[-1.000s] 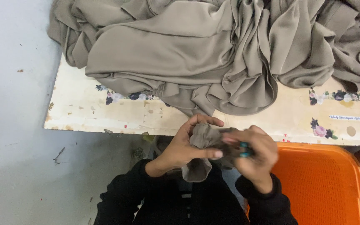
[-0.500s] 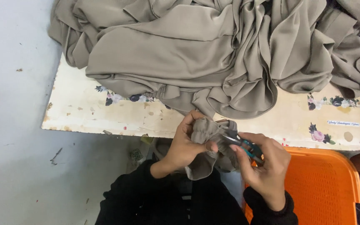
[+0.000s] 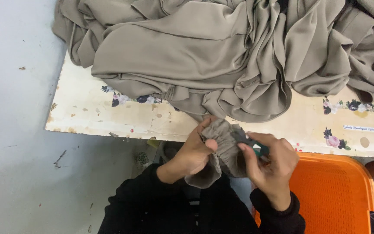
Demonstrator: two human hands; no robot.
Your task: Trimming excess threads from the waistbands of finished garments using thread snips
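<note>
Pinching a gathered cuff [image 3: 225, 138] of taupe cloth, the left hand [image 3: 194, 151] holds it just off the worktop [image 3: 122, 117] edge; the right hand [image 3: 270, 165], touching its right side, grips a small teal snipper [image 3: 251, 144] pointing left into the cuff.

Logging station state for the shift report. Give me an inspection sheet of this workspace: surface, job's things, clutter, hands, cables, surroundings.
Surface: cream table with a flower-print edge, worn and chipped along its near side.
Job's things: gathered taupe cuff held between both hands; small teal-handled tool, probably thread snips, at the cuff.
Clutter: large heap of taupe fabric covers most of the table.
Hands: left hand pinches the cuff; right hand grips the tool.
Cables: nothing seen.
Surroundings: orange plastic basket at the right; grey floor with small scraps; black sleeves on both arms.
</note>
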